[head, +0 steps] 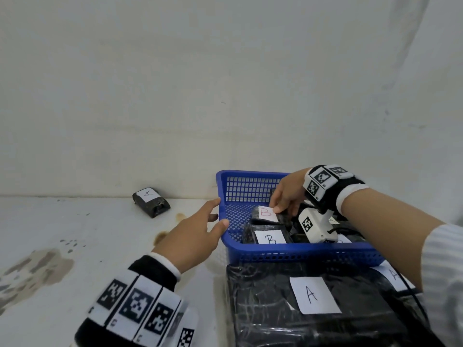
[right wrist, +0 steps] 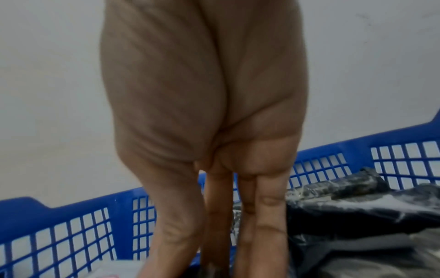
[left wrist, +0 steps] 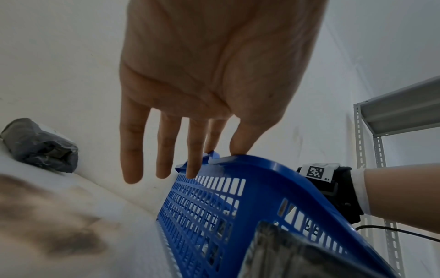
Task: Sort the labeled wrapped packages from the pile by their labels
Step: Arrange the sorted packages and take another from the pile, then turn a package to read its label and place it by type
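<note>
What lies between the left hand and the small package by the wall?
Only bare, stained table in the head view: nothing stands between the left hand and the small package.

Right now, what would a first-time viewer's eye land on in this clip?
The blue basket at centre right, with the right hand inside it pinching the red-lettered B package. The left hand, fingers straight, touches the basket's left rim. In front lies the large A package; a small wrapped package sits alone by the wall.
</note>
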